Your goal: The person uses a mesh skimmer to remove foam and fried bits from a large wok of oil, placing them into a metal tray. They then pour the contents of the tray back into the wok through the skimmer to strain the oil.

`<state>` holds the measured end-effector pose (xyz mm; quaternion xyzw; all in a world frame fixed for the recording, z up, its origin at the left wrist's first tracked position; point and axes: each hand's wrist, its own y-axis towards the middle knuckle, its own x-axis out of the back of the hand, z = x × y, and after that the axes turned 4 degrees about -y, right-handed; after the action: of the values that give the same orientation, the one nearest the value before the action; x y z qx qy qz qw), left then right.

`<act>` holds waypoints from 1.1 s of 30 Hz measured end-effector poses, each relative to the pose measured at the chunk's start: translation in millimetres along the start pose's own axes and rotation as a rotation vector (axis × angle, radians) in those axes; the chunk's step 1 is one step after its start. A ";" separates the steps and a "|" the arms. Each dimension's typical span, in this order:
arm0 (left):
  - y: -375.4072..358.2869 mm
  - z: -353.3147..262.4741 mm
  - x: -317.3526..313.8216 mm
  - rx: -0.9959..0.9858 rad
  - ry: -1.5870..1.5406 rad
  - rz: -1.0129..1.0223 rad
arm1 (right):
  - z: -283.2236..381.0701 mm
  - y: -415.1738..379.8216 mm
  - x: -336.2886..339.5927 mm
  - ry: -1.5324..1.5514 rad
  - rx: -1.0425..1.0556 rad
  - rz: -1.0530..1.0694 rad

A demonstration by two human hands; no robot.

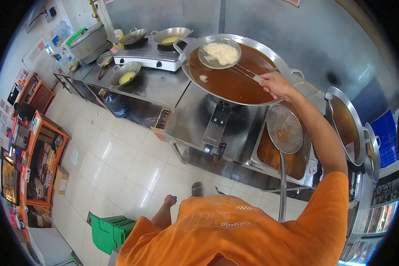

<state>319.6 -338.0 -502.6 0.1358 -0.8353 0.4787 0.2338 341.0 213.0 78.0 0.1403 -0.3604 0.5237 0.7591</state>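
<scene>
The round wire-mesh strainer with a thin metal handle (220, 54) is located above the large silver metal wok (289, 76), within the rim outline and toward its far left part. Its long axis runs diagonally: the mesh head points forward and to the person's left, and the handle extends back and to the right. A pale, lumpy batter-like mass (221, 53) lies in the mesh head.

The right hand (275, 84) is closed around the rear end of the handle, fingers wrapped and pressed together. The left hand (170, 200) is positioned low beside the torso, above the white tiled floor (124, 164). Its fingers appear curled inward; whether they pinch anything cannot be determined.

The wok contains brown liquid (235, 86). A small pale lump (203, 78) sits in the liquid, nearer the person than the mesh head. The wok is on the stainless-steel tabletop (181, 120), behind the black burner control unit (218, 124).

To the right, a larger round mesh strainer (284, 128) is positioned over a rectangular metal tray (256, 150). Its thick metal handle (283, 186) points back toward the person. To the left of the wok is a silver two-burner stove (148, 60).
</scene>
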 end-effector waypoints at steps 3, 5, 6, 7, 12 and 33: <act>-4.3 -5.3 3.5 0.061 0.062 0.051 | -4.0 -22.8 1.8 -0.008 -0.049 -0.010; -4.1 -5.5 3.9 0.057 0.074 0.057 | -6.8 -33.6 -0.4 -0.079 -0.030 0.026; -7.3 -5.5 4.1 0.058 0.077 0.057 | -7.6 -38.0 -4.4 -0.076 -0.030 0.025; -8.6 -7.6 5.1 0.018 0.141 0.055 | -6.1 -40.6 -8.6 -0.077 -0.042 0.034; 7.5 -10.5 12.0 0.131 -0.306 -0.057 | 23.6 -52.4 -19.5 -0.138 -0.088 0.100; -1.6 37.1 -0.4 -0.040 -0.228 -0.039 | 31.1 40.9 -49.0 0.156 -0.171 -0.058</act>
<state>311.0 -370.9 -517.7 0.2009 -0.8630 0.4387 0.1493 282.6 177.5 59.0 0.0444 -0.3393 0.4782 0.8088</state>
